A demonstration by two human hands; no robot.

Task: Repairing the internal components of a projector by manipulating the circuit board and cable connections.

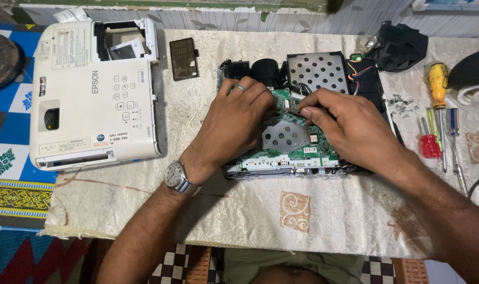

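Opened projector chassis (302, 113) sits centre-right on the counter (239, 210), which is covered by a cream cloth. Green circuit board (297, 150) exposed, round-holed metal plate (284, 135) on top of it, perforated metal shield (317, 72) at the far side, black lens barrel (264, 71) far left of the chassis.

Left hand (237, 123) lies on the board's left part, fingers curled together and pressing down, ring on one finger, wristwatch (177, 178) at the wrist. Cannot tell whether it pinches anything. Right hand (347, 126) comes in from the right, thumb and fingers pinched on a thin dark tool (297, 111), tip at the board's far-middle. The hands are almost touching over the board.

White projector top cover (95, 92) lies well apart at left, hanging past the cloth's left edge onto a blue patterned surface. Small dark panel (183, 58) between cover and chassis, far side. Right of the chassis: loose screws (402, 104), yellow-handled screwdriver (438, 84), red-handled screwdriver (429, 144), blue-handled screwdriver (454, 123), all close together. Black part (399, 47) at far right.

Open cloth between cover and chassis, and a wide free band from the chassis's near edge to the counter's near edge. Right side crowded.
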